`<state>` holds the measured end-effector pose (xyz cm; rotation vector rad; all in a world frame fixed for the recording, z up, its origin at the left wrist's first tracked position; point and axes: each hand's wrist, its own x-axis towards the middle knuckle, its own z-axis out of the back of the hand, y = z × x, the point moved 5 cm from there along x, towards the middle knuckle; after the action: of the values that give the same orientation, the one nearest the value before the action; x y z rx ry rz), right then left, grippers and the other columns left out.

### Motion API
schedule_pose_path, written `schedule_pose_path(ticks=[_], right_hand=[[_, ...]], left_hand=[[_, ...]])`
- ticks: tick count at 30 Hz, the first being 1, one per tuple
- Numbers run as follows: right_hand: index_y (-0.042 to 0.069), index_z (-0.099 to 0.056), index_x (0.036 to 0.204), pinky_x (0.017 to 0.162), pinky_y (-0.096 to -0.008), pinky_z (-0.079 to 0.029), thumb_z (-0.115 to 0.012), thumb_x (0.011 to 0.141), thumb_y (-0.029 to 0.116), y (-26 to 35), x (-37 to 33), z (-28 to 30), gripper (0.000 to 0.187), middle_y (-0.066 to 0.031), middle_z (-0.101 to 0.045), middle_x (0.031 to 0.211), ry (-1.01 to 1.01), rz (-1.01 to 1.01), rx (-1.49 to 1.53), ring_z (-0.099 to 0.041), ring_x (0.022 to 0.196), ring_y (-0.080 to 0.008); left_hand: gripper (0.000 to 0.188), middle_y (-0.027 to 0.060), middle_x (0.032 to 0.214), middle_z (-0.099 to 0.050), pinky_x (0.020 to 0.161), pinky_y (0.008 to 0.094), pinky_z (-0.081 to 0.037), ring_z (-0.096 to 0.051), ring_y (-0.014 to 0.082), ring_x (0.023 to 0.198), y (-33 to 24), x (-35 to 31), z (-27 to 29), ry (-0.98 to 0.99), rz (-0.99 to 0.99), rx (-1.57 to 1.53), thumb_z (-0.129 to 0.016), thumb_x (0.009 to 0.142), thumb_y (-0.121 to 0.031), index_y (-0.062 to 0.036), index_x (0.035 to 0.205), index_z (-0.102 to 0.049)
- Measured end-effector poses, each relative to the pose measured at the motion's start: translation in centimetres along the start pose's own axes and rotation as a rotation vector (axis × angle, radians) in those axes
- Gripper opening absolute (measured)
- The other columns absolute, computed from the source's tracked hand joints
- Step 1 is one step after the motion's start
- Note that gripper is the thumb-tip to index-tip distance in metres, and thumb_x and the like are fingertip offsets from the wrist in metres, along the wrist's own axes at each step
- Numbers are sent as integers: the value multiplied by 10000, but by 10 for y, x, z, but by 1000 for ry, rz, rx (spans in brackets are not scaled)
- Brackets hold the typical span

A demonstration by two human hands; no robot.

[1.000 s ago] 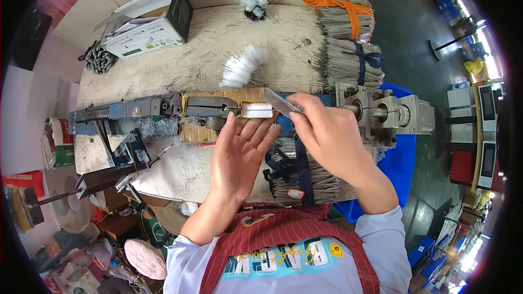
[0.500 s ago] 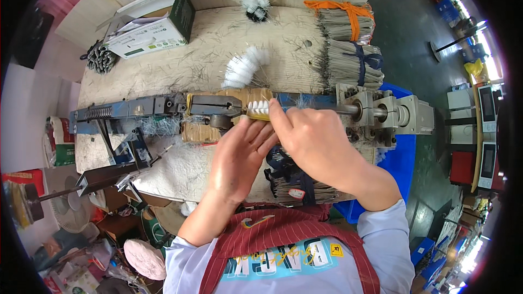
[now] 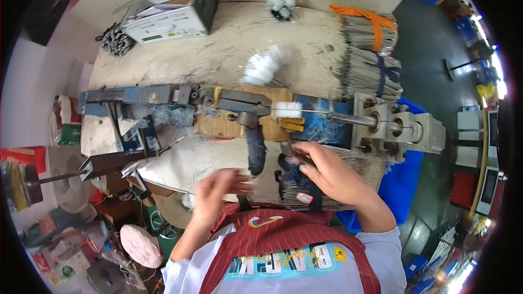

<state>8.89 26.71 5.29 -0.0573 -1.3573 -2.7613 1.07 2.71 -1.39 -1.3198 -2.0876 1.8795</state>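
A small white-bristled brush sits in line with the machine, between the dark clamp jaws and the steel shaft on the right. Neither hand touches it. My left hand hovers close to my apron, blurred, its fingers loosely stretched with nothing seen in them. Over the near wire bundle is my right hand, thumb and forefinger apart and no object visible between them. A dark-gripped lever points toward me below the jaws. Beneath the brush lies a yellow block.
White brush pieces lie behind the machine, with a white-and-black tuft farther back. Tied wire bundles stack at the right. A paper-filled box stands back left. A blue bin is beside the bench, and loose wires litter its top.
Both hands have drawn back from the brush toward my body and moved apart. The brush's spaced bristle rows now look like one even cylinder. The view has shifted slightly.
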Motion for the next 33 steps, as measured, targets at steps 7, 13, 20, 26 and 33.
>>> schedule_pose_path(ticks=[7,13,20,26,33], right_hand=[[-11,-562,1021,723,-416,-503,-687,883,224,-12,11,-36,300,-188,-637,896,131,-220,126,-643,839,-374],[-58,-485,1066,728,-405,-513,-701,868,329,-9,49,-74,486,-235,-654,854,197,-402,129,-660,813,-391],[-62,-449,1110,637,-405,-508,-680,866,221,-11,24,-73,439,-198,-636,763,17,-541,150,-675,713,-302],[-47,-476,1149,568,-433,-481,-660,825,60,49,23,-2,387,-202,-630,765,142,-268,263,-625,642,-400],[43,-582,831,584,-302,-535,-615,727,65,21,49,43,112,-67,-605,824,-212,87,-932,-620,830,-199]], left_hand=[[444,105,683,-642,476,258,-509,-669,177,615,37,-130,251,-1302,-286,466,-534,994,-375,47,867,-592],[208,104,899,-666,568,258,-551,-698,175,759,24,-129,240,-1398,-492,316,-580,976,-159,40,1024,-546],[232,52,860,-652,614,241,-497,-586,90,699,4,-131,178,-1298,-435,719,-673,909,-101,20,1076,-567],[500,157,1144,-585,684,370,-496,-583,250,889,-67,-45,-2,-475,-941,1104,-804,716,-93,-34,1166,-595],[307,145,1026,-645,620,300,-506,-621,210,819,-104,-24,-65,-238,-1443,1265,-751,756,-171,-25,1019,-693]])
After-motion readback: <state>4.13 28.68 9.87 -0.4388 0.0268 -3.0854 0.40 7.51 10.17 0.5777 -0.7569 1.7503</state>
